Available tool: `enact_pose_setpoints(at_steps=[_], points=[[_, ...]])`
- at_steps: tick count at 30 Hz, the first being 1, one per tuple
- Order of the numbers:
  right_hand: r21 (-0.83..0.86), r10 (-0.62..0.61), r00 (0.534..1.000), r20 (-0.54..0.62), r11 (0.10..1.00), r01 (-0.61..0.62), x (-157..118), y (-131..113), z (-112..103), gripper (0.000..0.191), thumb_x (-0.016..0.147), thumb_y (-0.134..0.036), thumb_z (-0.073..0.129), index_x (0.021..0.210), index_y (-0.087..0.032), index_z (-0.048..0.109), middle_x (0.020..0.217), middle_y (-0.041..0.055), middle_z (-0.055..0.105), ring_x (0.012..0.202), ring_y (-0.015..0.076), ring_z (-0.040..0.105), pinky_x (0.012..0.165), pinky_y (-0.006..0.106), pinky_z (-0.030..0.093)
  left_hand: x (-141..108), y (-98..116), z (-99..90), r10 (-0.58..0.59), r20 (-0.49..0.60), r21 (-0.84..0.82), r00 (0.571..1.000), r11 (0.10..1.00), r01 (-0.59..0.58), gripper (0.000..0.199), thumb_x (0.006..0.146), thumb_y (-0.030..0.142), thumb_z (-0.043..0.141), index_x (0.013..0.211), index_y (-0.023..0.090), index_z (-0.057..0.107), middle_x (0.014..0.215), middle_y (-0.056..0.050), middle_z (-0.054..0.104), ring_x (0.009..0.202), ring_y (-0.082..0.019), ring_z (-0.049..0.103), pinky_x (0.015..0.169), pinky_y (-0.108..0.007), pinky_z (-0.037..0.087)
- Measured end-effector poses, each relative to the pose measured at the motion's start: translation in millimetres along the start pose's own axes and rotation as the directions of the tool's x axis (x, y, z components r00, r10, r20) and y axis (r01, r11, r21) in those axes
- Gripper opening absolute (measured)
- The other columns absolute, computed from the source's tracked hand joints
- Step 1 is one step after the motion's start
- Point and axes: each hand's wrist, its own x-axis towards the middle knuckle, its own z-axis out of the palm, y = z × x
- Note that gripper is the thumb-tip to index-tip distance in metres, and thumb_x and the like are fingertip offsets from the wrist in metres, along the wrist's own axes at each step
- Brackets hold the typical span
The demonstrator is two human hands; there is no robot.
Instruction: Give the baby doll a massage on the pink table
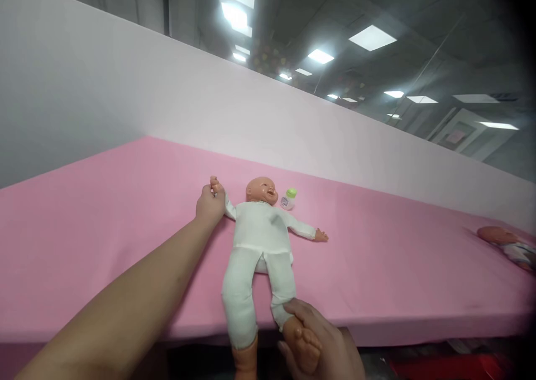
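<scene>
Background: long white panel (251, 112) behind the table; grey ceiling with bright square lights (372, 37) above it.
Surface: broad table under a smooth pink cloth cover (389, 268).
Main item: bald plastic baby doll (263, 248), on its back near the table's front edge, head toward the panel, lower legs reaching past the edge.
Clothing: white long-sleeved cloth top (256, 226) and white cloth trousers (239, 290), both on the doll.
Left hand (210, 204): fingers closed around the doll's forearm at picture left, the small plastic hand poking out above the fist.
Right hand (324, 335): fingers curved over the trouser cuff at picture right, thumb on the other side, gripping the ankle; bare sole faces the viewer.
Beside the head: small clear bottle with a lime-green cap (288, 199), just apart from the doll.
Far right: second plastic doll in pale clothing (506, 248), well apart, lying on the cover.
Progress, as judged: sleeves reach the wrists, trouser legs the ankles; dressing looks complete but for bare feet. What remains cannot be told.
Obscured: picture-left foot cut off below; second doll blurred and cropped; red item (439, 367) under the table edge, perhaps a seat or box.
</scene>
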Motion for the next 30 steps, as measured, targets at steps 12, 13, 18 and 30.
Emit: enact_pose_setpoints(at_steps=[12, 13, 18, 30], points=[[0.043, 0.001, 0.973, -0.232, 0.999, 0.009, 58.3, 14.6, -8.9, 0.041, 0.094, -0.033, 0.067, 0.133, -0.026, 0.06, 0.135, 0.0097, 0.065, 0.123, 0.0287, 0.066, 0.105, 0.045, 0.059, -34.6, 25.2, 1.5, 0.561, 0.301, 0.059, 0.771, 0.796, -0.602, 0.044, 0.098, 0.042, 0.051, 0.138, 0.027, 0.059, 0.123, -0.007, 0.072, 0.109, -0.027, 0.066, 0.094, -0.04, 0.05], [0.045, -0.006, 0.975, -0.224, 0.999, 0.017, 69.4, 14.5, -9.2, 0.041, 0.094, -0.032, 0.066, 0.134, -0.025, 0.061, 0.138, 0.01, 0.064, 0.127, 0.0292, 0.064, 0.107, 0.046, 0.057, -38.4, 27.9, 2.8, 0.601, 0.372, 0.097, 0.708, 0.733, -0.673, 0.044, 0.098, 0.04, 0.052, 0.139, 0.027, 0.061, 0.127, -0.007, 0.071, 0.114, -0.028, 0.064, 0.099, -0.042, 0.048], [0.032, 0.013, 0.997, -0.076, 0.999, -0.011, 113.4, 20.2, -1.0, 0.045, 0.092, -0.029, 0.065, 0.137, -0.023, 0.062, 0.147, 0.0092, 0.06, 0.137, 0.0304, 0.056, 0.11, 0.048, 0.054, -47.8, 30.8, 11.4, 0.635, 0.576, 0.223, 0.516, 0.485, -0.846, 0.042, 0.102, 0.037, 0.045, 0.14, 0.036, 0.063, 0.132, -0.006, 0.068, 0.12, -0.031, 0.059, 0.104, -0.048, 0.042], [0.01, 0.043, 0.998, -0.044, 0.999, -0.043, 145.2, 11.9, 25.0, 0.035, 0.092, -0.023, 0.064, 0.126, -0.024, 0.069, 0.138, 0.0082, 0.066, 0.128, 0.028, 0.062, 0.109, 0.048, 0.052, -40.8, 23.6, 18.1, 0.613, 0.521, 0.268, 0.594, 0.543, -0.796, 0.041, 0.101, 0.035, 0.047, 0.139, 0.033, 0.062, 0.13, -0.007, 0.069, 0.117, -0.029, 0.061, 0.104, -0.045, 0.043]])
